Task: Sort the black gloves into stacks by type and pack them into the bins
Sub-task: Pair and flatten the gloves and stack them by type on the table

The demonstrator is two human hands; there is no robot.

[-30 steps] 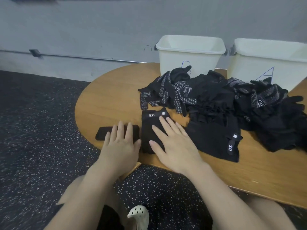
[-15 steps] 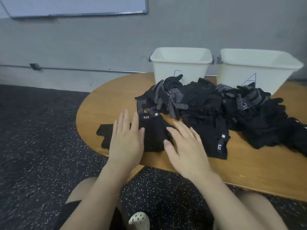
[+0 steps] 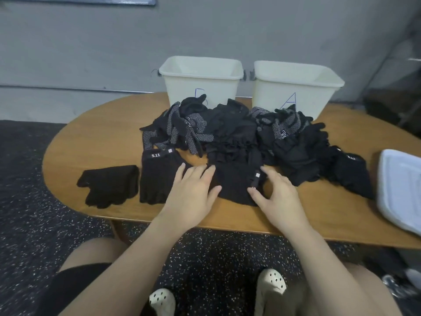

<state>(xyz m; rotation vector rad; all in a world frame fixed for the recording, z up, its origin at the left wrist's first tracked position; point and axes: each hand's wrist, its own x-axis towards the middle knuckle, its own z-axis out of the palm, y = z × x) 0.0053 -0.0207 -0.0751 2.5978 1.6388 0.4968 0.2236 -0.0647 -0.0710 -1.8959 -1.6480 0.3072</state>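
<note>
Grey wall and speckled black floor frame the rounded wooden desk [image 3: 95, 142] I sit at, with two cream bins at its far edge: the left bin [image 3: 201, 82] with a blue mark half hidden by gloves, and the right bin [image 3: 296, 87] marked A. Half a second ago my left hand [image 3: 192, 197] lay flat on the 5.11 glove [image 3: 157, 176] and my right hand [image 3: 281, 197] rested just beside it; now both have slid to my right and bracket the next dark glove [image 3: 237, 185], the one with a small white tag on its cuff strap. My left fingers [image 3: 198, 173] are straight and spread, their tips at that glove's left edge, and the heel of the hand overlaps the corner of the 5.11 glove. My right fingers [image 3: 268, 176] are loosely bent over the glove's right side near the tag, the thumb touching its lower edge; I hold nothing in either hand yet. The knit glove [image 3: 109, 185] and the 5.11 glove now lie uncovered side by side at the near left of the desk, apart from the heap, which I take as the start of two stacks. The unsorted pile [image 3: 230, 133] of dotted and plain black gloves sits between me and the bins, spreading right towards a white lid [image 3: 401, 190]. Both bins look empty from here, so I judge the sorting barely begun and this tagged glove the next to flatten and place.
</note>
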